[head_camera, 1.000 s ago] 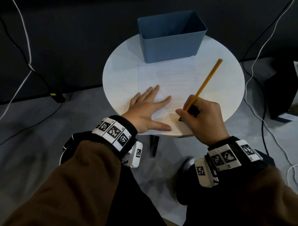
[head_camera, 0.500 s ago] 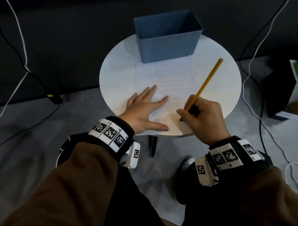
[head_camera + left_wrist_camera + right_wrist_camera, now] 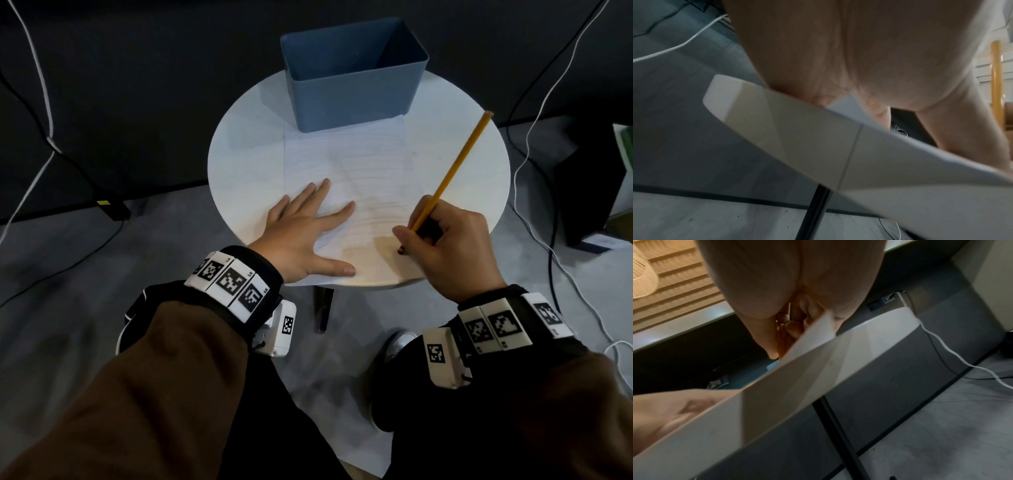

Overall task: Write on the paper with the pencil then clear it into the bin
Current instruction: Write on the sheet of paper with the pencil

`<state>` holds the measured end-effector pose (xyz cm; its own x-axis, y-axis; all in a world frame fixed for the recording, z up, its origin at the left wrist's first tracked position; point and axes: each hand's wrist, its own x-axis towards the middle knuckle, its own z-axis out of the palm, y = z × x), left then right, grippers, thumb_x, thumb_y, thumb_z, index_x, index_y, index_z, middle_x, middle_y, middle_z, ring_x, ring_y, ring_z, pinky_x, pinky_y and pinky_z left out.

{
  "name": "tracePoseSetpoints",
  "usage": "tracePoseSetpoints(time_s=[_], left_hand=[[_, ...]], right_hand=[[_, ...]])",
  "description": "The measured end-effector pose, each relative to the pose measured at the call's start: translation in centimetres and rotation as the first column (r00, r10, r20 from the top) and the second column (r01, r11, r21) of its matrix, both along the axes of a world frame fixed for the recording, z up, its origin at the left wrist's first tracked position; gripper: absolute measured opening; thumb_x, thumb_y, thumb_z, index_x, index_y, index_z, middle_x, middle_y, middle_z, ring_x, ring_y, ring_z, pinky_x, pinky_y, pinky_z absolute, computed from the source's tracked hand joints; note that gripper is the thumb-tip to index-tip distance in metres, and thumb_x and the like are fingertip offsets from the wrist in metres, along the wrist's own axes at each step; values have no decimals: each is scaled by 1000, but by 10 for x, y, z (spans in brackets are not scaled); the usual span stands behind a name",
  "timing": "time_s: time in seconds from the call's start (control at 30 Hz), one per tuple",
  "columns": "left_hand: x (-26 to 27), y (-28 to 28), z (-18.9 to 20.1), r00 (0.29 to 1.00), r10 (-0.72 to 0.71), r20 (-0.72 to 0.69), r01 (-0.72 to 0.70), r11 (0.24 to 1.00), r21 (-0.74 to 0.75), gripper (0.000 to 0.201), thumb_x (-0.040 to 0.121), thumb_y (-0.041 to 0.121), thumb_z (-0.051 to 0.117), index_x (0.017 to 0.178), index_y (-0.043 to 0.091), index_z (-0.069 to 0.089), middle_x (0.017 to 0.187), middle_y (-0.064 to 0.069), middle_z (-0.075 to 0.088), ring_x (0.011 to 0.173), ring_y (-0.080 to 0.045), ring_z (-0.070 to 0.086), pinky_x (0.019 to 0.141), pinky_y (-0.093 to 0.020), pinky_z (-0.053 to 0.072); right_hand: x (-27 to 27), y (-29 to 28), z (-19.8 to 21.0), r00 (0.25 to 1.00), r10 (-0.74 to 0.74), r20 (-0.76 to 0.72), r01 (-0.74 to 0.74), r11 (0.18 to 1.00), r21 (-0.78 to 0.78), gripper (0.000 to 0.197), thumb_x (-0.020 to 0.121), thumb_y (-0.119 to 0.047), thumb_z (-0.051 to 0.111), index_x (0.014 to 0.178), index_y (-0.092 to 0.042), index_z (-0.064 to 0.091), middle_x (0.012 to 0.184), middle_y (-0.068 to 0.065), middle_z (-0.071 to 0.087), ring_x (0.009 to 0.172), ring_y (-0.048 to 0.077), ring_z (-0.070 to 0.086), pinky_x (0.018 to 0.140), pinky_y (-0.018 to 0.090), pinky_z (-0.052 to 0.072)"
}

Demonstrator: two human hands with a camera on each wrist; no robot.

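A lined white paper [image 3: 359, 171] lies on the round white table [image 3: 239, 144], its far edge against the blue bin [image 3: 352, 75]. My left hand [image 3: 305, 233] lies flat on the paper's near left part, fingers spread straight. My right hand [image 3: 448, 240] grips a yellow pencil [image 3: 452, 171], whose dark tip touches the paper near the table's front edge. The pencil slants up and to the right. In the left wrist view the palm [image 3: 859, 48] rests over the table rim [image 3: 797, 129]. In the right wrist view curled fingers [image 3: 793, 326] show above the paper's corner [image 3: 813, 334].
The bin looks empty as far as its inside shows. Black and white cables [image 3: 548, 102] run over the grey floor on both sides. A dark box [image 3: 589, 192] stands to the right. A black table leg [image 3: 323, 308] shows under the front edge.
The right hand with the pencil has shifted slightly rightward along the paper's near edge. The left hand stays flat on the paper. The head view has drifted a little.
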<state>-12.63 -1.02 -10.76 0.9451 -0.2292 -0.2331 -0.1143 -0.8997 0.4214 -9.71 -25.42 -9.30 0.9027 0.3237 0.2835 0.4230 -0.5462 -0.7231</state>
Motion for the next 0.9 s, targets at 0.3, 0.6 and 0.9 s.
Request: tracePoseSetpoints(time_s=[0.3, 0.6, 0.9], left_hand=[[-1, 0, 0, 1000, -6, 5, 6, 1000, -2, 99, 71, 81, 59, 153, 54, 10, 164, 11, -22, 147, -4, -25, 121, -38, -12], [0, -1, 0, 1000, -4, 5, 4, 1000, 16, 99, 72, 80, 60, 153, 56, 8, 164, 11, -22, 147, -4, -25, 121, -38, -12], [-1, -2, 2, 1000, -1, -6, 1, 1000, 13, 99, 72, 79, 60, 153, 55, 8, 164, 11, -22, 147, -3, -26, 121, -37, -13]], right_hand=[[-3, 3, 5, 1000, 15, -27, -13, 999, 51, 21, 88, -15, 79, 76, -10, 62, 65, -5, 68, 62, 10, 68, 60, 19, 52], [-1, -9, 7, 998, -54, -33, 54, 998, 26, 21, 88, -16, 78, 76, -10, 62, 63, -5, 65, 58, 2, 63, 57, 9, 44], [4, -14, 0, 994, -99, -52, 99, 995, -10, 22, 88, -17, 78, 76, -13, 60, 60, -7, 61, 56, 8, 58, 55, 9, 40]])
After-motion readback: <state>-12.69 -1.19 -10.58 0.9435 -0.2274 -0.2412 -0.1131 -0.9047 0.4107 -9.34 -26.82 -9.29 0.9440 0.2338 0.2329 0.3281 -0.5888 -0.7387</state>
